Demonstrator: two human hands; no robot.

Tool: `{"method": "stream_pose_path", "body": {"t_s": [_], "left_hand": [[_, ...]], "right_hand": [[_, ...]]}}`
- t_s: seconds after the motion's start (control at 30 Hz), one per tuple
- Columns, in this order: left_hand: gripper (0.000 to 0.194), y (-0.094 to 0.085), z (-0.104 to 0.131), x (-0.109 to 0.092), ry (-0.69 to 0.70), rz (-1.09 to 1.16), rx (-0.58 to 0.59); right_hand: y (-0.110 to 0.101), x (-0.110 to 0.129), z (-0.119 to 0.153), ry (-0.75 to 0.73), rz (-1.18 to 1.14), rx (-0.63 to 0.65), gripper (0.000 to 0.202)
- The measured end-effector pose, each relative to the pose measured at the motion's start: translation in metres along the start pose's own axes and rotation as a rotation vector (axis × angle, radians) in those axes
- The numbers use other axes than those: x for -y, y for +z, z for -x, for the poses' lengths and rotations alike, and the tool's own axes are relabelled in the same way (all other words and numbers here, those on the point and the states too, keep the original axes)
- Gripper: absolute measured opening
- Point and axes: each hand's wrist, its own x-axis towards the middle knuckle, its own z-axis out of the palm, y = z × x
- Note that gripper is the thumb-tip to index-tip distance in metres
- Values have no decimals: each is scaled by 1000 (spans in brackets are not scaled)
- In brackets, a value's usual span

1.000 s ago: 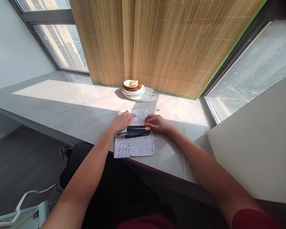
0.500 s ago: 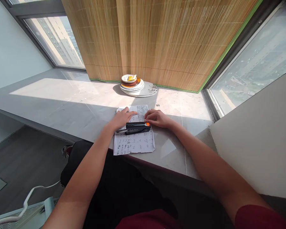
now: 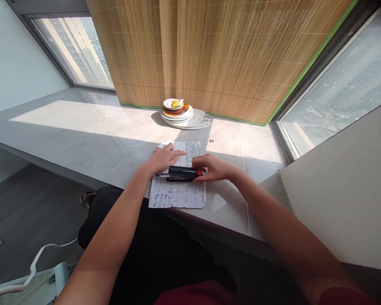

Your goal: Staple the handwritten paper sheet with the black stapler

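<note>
A black stapler (image 3: 182,172) with an orange-red end lies across sheets of paper (image 3: 180,195) covered in handwriting. Its upper arm is raised a little from the base, and a metal strip sticks out at the left. My right hand (image 3: 211,167) grips the stapler's orange-red end between thumb and fingers. On the upper left of the paper rests my left hand (image 3: 165,158), its fingers stretched out and flat toward a printed block of text. Part of the paper is hidden under both hands and the stapler.
The pale tiled ledge (image 3: 82,148) carries a stack of plates (image 3: 177,113) on an oval platter (image 3: 201,120) at the back. Two small dark bits (image 3: 211,141) lie right of the paper. A bamboo blind (image 3: 203,55) hangs behind; a wall (image 3: 343,186) bounds the right.
My right hand has moved from the paper's right edge down onto the stapler's orange-red end and closed on it. My left hand stays on the paper. The paper has turned slightly.
</note>
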Motion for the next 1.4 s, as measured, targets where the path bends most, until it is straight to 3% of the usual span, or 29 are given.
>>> {"method": "stream_pose_path", "body": {"t_s": [0.3, 0.5, 0.57, 0.63, 0.8, 0.93, 1.0, 1.17, 1.23, 1.3, 1.4], "left_hand": [[44, -4, 1, -8, -22, -16, 25], [44, -2, 1, -8, -19, -33, 22], [43, 0, 0, -6, -11, -9, 11], [43, 1, 0, -3, -8, 77, -35], [39, -1, -3, -3, 3, 426, -309], [29, -8, -2, -13, -24, 645, -438], [24, -12, -1, -17, -40, 749, -471], [29, -20, 4, -19, -118, 845, -502], [33, -21, 7, -17, -138, 850, -485], [36, -21, 10, -15, -150, 855, -460], [36, -19, 13, -12, -192, 884, -415]], "right_hand": [[-22, 9, 16, 105, -77, 183, 42], [-12, -6, 13, 145, -243, 210, 58], [-5, -10, 9, 143, -282, 123, 63], [3, -13, 4, 152, -264, -61, 68], [19, -19, -11, 259, -257, -596, 71], [22, -20, -13, 303, -298, -825, 69], [19, -15, -10, 272, -273, -777, 65], [17, 14, -8, 82, -149, -218, 47], [20, 26, -10, 60, -39, -74, 43], [21, 35, -13, 96, 72, -21, 34], [16, 39, -13, 135, 104, -67, 26]]}}
